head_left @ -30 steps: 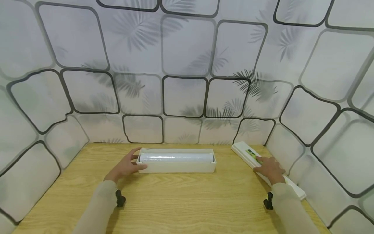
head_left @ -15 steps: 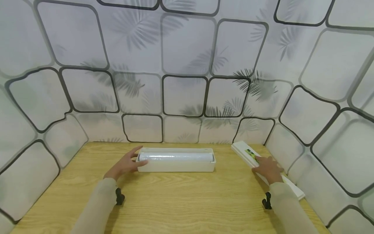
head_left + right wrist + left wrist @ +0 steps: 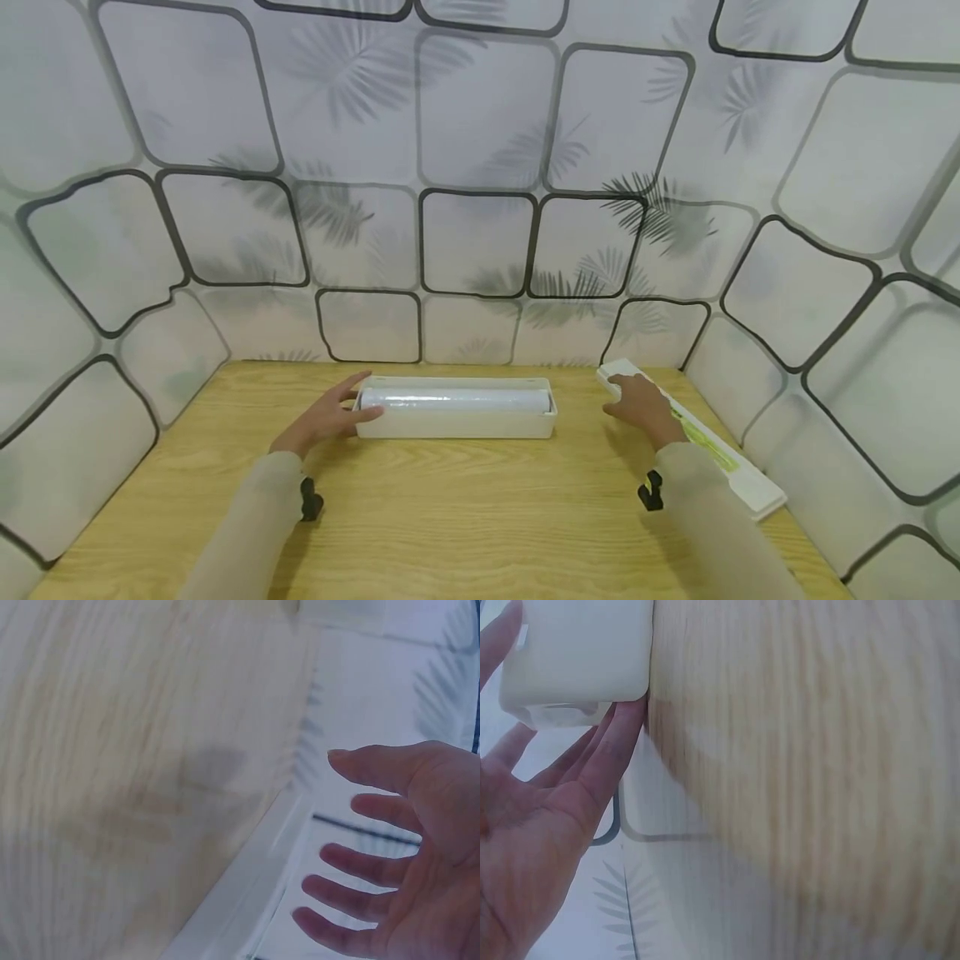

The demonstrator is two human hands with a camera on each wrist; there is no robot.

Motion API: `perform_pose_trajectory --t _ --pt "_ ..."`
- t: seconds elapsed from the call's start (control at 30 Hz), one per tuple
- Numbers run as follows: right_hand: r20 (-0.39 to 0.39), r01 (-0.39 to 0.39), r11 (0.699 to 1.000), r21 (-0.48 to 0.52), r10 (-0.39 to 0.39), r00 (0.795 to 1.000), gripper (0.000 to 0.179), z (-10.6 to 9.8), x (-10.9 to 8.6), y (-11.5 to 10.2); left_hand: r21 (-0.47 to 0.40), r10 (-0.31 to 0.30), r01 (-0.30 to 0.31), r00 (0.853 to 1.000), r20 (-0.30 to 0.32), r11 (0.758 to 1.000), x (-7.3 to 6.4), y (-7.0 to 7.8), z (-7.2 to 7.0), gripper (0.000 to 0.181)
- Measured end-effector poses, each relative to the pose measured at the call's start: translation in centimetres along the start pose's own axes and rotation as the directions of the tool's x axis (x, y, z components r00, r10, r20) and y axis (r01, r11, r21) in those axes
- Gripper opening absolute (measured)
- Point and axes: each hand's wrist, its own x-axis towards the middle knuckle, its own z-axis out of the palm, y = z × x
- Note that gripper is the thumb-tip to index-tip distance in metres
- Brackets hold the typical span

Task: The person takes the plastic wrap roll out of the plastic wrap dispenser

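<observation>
A white open box (image 3: 457,427) stands near the back of the table in the head view, with a shiny roll of cling film (image 3: 457,399) lying in it. My left hand (image 3: 328,421) holds the box's left end, thumb over the front edge and fingers behind. In the left wrist view, fingers (image 3: 615,746) touch the end of the box (image 3: 585,652). My right hand (image 3: 645,410) hovers over the far part of a long white lid (image 3: 750,483) with a green label. Its fingers (image 3: 360,896) are spread and hold nothing in the right wrist view.
Both things rest on a wood-grain table (image 3: 465,517). Patterned wall covering (image 3: 476,242) rises behind it and along both sides. The lid lies slanted close to the right-hand wall. A dark strap mount (image 3: 651,492) sits on the right wrist.
My right hand has come off the lid and moved left and toward the back, uncovering more of the green label. The left hand stays at the box's end.
</observation>
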Motion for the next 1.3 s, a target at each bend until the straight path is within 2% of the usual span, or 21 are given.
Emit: perform_pose_trajectory --t 0.1,0.3,0.43,0.6,0.83,0.93,1.13,1.3 --pt "0.023 0.083 0.997 0.0 -0.083 0.996 0.056 -0.1 0.3 -1.7 -0.023 0.002 -0.002 1.0 -0.002 1.0 0.1 -0.1 0.1 0.094" --pt "0.077 0.141 0.989 0.048 -0.145 0.986 0.049 -0.3 0.8 -4.5 -0.044 0.006 -0.006 1.0 -0.008 0.999 0.1 -0.1 0.2 0.093" --pt "0.079 0.206 0.974 0.095 -0.213 0.974 0.046 -0.3 1.1 -5.5 -0.044 0.005 -0.005 1.0 -0.008 0.999 0.0 -0.1 0.2 0.093" --pt "0.034 0.319 0.941 0.116 -0.325 0.945 0.038 0.0 1.8 -6.5 -0.036 0.003 -0.003 1.0 -0.007 0.999 0.0 -0.2 0.3 0.092" --pt "-0.055 0.478 0.874 0.094 -0.475 0.879 0.031 0.1 2.6 -8.5 -0.055 0.003 -0.004 1.0 -0.005 0.998 0.3 -0.3 0.2 0.092" --pt "-0.058 0.494 0.863 0.111 -0.49 0.87 0.03 0.1 2.8 -9.4 -0.051 0.001 -0.002 1.0 -0.008 0.999 0.3 -0.3 0.2 0.092" --pt "0.031 0.467 0.875 0.128 -0.474 0.88 0.031 0.5 2.7 -11.1 -0.033 -0.028 0.028 1.0 -0.004 0.999 -0.1 -0.2 0.3 0.094" --pt "0.084 0.451 0.882 0.135 -0.464 0.882 0.034 0.8 2.8 -12.1 -0.042 -0.02 0.019 1.0 -0.004 0.999 -0.1 0.0 0.3 0.093"
